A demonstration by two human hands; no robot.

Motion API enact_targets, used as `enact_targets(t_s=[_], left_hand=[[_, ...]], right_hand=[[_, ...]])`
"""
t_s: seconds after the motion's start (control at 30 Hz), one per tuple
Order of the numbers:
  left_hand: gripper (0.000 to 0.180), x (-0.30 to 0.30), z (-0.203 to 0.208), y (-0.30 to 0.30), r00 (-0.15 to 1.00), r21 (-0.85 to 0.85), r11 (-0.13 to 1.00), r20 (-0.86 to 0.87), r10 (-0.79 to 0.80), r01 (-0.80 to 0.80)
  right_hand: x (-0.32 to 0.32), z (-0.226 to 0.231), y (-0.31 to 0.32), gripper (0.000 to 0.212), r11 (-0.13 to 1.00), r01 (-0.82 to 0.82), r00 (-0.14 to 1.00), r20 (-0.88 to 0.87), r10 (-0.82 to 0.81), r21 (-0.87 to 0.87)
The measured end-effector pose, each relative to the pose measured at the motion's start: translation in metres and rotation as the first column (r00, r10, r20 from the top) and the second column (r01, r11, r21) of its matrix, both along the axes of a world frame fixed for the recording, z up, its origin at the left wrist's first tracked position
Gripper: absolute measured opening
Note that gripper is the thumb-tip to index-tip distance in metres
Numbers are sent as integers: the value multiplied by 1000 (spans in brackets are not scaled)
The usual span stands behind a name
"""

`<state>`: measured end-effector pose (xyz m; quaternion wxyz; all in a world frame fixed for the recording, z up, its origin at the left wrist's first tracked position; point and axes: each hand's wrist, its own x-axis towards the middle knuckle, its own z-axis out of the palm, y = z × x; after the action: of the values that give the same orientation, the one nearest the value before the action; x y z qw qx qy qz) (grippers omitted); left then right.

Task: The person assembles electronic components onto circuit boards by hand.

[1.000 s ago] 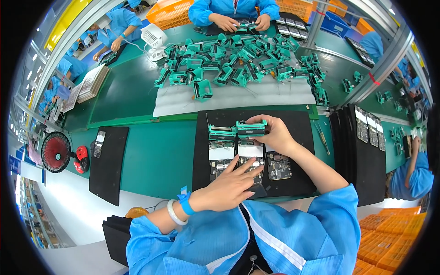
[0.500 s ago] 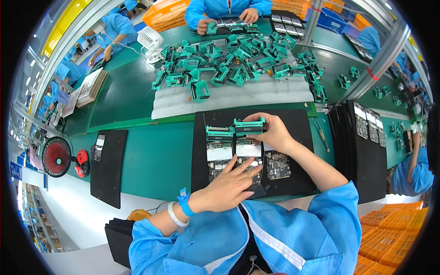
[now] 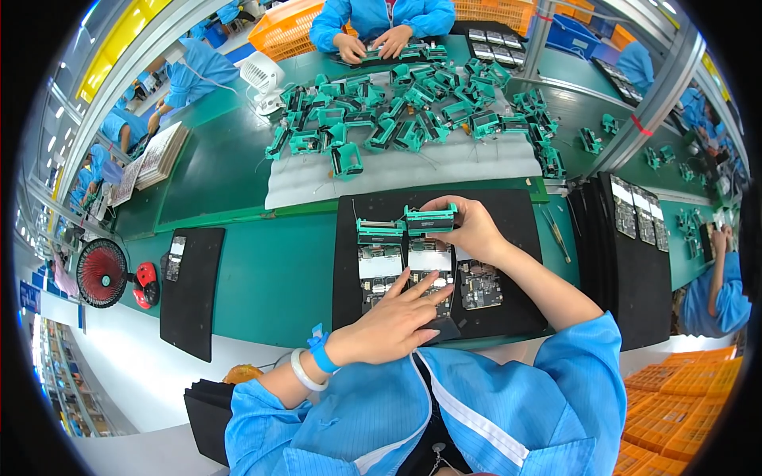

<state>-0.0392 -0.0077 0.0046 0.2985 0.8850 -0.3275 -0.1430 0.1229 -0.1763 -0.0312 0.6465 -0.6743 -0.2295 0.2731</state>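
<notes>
On the flat black rectangular mat [image 3: 508, 309], the right hand [image 3: 468, 230] pinches a green plastic frame [image 3: 429, 220] at its far edge. The left hand [image 3: 393, 321], fingers spread, presses and partly hides the middle circuit board [image 3: 429, 262].

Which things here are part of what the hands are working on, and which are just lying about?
In hand:
right hand on green fixture
left hand on circuit board
black mat

Lying about:
fixture pile
red fan
white fan
tweezers

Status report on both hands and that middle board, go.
Right hand gripping green bracket atop middle circuit board. Left hand flat on board's lower end. Nothing in the way.
</notes>
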Motion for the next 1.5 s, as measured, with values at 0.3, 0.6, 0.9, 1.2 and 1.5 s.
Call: enact_targets(t_s=[0.3,0.6,0.9,1.2,1.5], left_hand=[[21,-2,-1,5,991,-215,968,-52,125,-133],[35,20,-7,-5,688,-157,919,620,376,-361],[25,33,-28,-8,595,-107,909,725,348,-402],[21,37,-25,-15,570,-142,916,745,348,-374],[19,38,-26,-17,591,-153,907,714,377,-393]], right_hand=[[-1,-6,4,36,998,-19,997,80,23,-53],[-1,-1,2,36,993,-42,991,119,55,-110],[-4,9,10,34,995,-3,981,190,23,-103],[-1,9,6,42,992,-1,946,323,41,-124],[0,13,6,42,991,4,942,333,42,-135]])
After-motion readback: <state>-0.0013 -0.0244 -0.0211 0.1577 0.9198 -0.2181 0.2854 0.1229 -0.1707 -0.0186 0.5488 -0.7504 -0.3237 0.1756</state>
